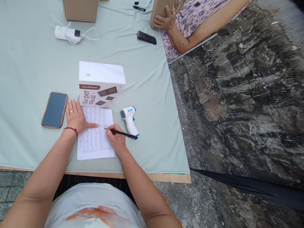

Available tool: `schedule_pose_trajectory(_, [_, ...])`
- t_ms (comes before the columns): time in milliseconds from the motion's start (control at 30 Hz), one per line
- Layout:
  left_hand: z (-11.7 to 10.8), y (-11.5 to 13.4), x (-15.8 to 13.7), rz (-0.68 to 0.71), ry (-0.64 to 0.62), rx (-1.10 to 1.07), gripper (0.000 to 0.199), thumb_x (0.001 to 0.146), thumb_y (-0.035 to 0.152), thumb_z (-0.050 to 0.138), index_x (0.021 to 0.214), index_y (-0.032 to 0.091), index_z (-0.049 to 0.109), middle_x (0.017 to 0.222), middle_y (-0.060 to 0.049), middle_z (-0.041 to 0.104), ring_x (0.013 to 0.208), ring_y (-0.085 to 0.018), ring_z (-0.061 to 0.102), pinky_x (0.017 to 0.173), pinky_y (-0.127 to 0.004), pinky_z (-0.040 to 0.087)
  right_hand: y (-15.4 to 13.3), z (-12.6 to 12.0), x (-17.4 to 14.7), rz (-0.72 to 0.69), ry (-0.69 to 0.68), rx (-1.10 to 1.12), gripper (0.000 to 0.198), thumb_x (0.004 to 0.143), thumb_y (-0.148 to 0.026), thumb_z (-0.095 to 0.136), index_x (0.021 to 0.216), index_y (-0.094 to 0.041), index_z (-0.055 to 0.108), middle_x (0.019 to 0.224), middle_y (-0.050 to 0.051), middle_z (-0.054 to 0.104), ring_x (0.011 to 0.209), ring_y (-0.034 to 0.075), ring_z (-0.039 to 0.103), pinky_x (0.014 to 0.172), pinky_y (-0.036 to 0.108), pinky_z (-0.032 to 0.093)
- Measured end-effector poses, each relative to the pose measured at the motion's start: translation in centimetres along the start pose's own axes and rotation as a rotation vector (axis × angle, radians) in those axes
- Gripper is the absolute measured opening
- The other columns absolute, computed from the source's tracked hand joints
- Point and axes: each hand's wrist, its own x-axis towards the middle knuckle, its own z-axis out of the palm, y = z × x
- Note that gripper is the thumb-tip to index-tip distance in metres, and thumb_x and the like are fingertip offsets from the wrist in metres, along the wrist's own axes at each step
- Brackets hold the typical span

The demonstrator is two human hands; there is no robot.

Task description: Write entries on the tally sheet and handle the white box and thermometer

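My right hand (116,137) is closed around a black pen (127,134), its tip at the right part of a sheet covered in small handwriting (93,139). Under that sheet lies a white paper (95,155). My left hand (77,117) rests flat with fingers spread, the thumb across the written sheet. Just beyond the papers stands a white box (102,74) printed "NutriMotion Su-per Meal". A phone in a brown-edged case (54,110) lies left of my left hand. To the right of the papers is a white and blue infrared thermometer (130,121).
A white device with a cable (67,34) and a cardboard box (80,9) are at the back left. Across the table, another person's hand (167,19) touches a brown box (158,12). Near it lie a black phone (146,37) and a black marker (139,8). The cloth-covered table (156,126) ends at right.
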Motion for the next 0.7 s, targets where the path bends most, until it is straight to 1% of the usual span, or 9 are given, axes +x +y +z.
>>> schedule_pose_trajectory(200, [0.31, -0.32, 0.13, 0.020, 0.027, -0.027, 0.160, 0.051, 0.074, 0.084, 0.159, -0.008, 0.001, 0.167, -0.033, -0.005, 0.157, -0.047, -0.008, 0.127, -0.060, -0.001, 0.04, -0.02, -0.04, 0.010, 0.000, 0.007, 0.008, 0.071, -0.031, 0.055, 0.068, -0.024, 0.058, 0.061, -0.004, 0.057, 0.058, 0.014, 0.051, 0.060, 0.030, 0.045])
schedule_pose_trajectory(433, [0.48, -0.47, 0.23, 0.034, 0.032, -0.031, 0.158, 0.053, 0.076, 0.082, 0.160, -0.007, 0.001, 0.167, -0.033, -0.005, 0.157, -0.047, -0.009, 0.126, -0.061, -0.002, 0.03, -0.02, -0.09, 0.047, 0.043, 0.041, 0.010, 0.071, -0.033, 0.055, 0.068, -0.024, 0.058, 0.061, -0.004, 0.057, 0.059, 0.014, 0.051, 0.059, 0.030, 0.046])
schedule_pose_trajectory(700, [0.17, -0.13, 0.14, 0.024, 0.004, -0.007, 0.158, 0.053, 0.073, 0.084, 0.159, -0.010, 0.000, 0.166, -0.034, -0.006, 0.157, -0.046, -0.010, 0.126, -0.060, -0.003, 0.21, -0.08, -0.15, 0.007, 0.026, 0.009, 0.008, 0.072, -0.030, 0.056, 0.069, -0.024, 0.058, 0.062, -0.004, 0.056, 0.058, 0.014, 0.050, 0.059, 0.029, 0.045])
